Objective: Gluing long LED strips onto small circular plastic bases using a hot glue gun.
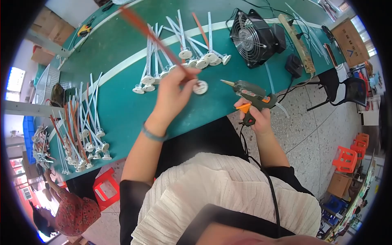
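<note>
The disc-ended strips (202, 63) seem done, while left hand (173, 92) pinches one blurred red strip (150, 34), perhaps unfinished, and right hand (260, 117) grips glue gun (252, 91).

Shows a green counter (118, 110), crossed by a pale band (125, 64). Carries an upright cluster of round-based strips (202, 64) mid-counter, and another bunch (85, 133) on the left (white and reddish-brown mixed). Bears, towards the right, a black fan (248, 38), power strip (297, 43) and black adapter (293, 66); far left, a yellow-and-black tool (84, 30).
</note>
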